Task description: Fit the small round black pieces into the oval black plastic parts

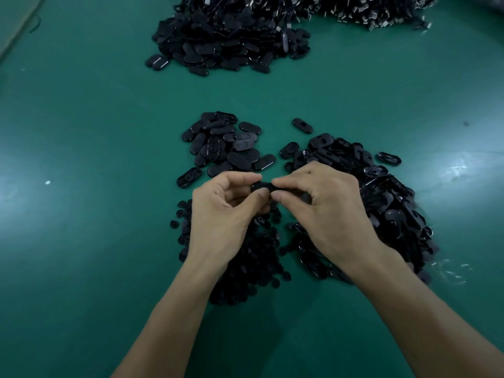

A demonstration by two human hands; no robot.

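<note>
Left hand (222,214) and right hand (326,205), fingers curled, pinch one glossy oval black plastic part (262,186) by its ends, just above the heap of small round black pieces (245,257) on the green table (95,241)

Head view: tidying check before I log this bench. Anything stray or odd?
Nothing damaged shows. A few strays: one oval part lies alone on the green mat beyond the right pile, and a small round piece sits just left of the round-piece heap. A white speck lies far left.
</note>
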